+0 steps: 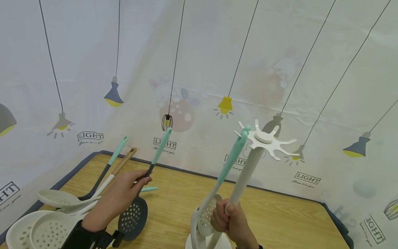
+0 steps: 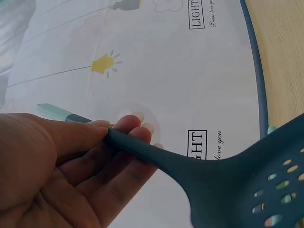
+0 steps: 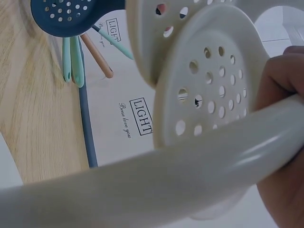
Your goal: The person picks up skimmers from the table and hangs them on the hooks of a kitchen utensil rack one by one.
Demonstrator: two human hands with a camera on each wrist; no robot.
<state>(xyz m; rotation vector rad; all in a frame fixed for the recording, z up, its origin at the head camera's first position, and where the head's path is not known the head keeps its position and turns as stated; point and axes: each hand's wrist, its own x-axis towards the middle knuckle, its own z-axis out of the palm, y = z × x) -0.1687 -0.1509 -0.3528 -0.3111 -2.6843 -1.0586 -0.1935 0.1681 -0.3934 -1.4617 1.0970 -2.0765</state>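
Observation:
My left hand (image 1: 119, 195) pinches the dark neck of a slotted skimmer (image 1: 133, 218). Its mint handle points up and its perforated head hangs down; the left wrist view shows thumb and fingers on the neck below the mint part. My right hand (image 1: 229, 221) grips the white pole of a utensil stand (image 1: 247, 169), which leans to the right. On top of the pole is a white ring of hooks (image 1: 264, 138). White skimmers with mint handles (image 1: 231, 159) hang at its left side. Their perforated heads (image 3: 213, 80) show close beside the pole in the right wrist view.
Several utensils lie piled at the left of the wooden table (image 1: 174, 214), among them white perforated skimmers (image 1: 51, 231), a wooden handle (image 1: 124, 160) and a mint handle (image 1: 118, 150). Another mint handle (image 1: 150, 189) shows behind the left hand. A lamp-printed sheet (image 1: 199, 69) stands behind the table.

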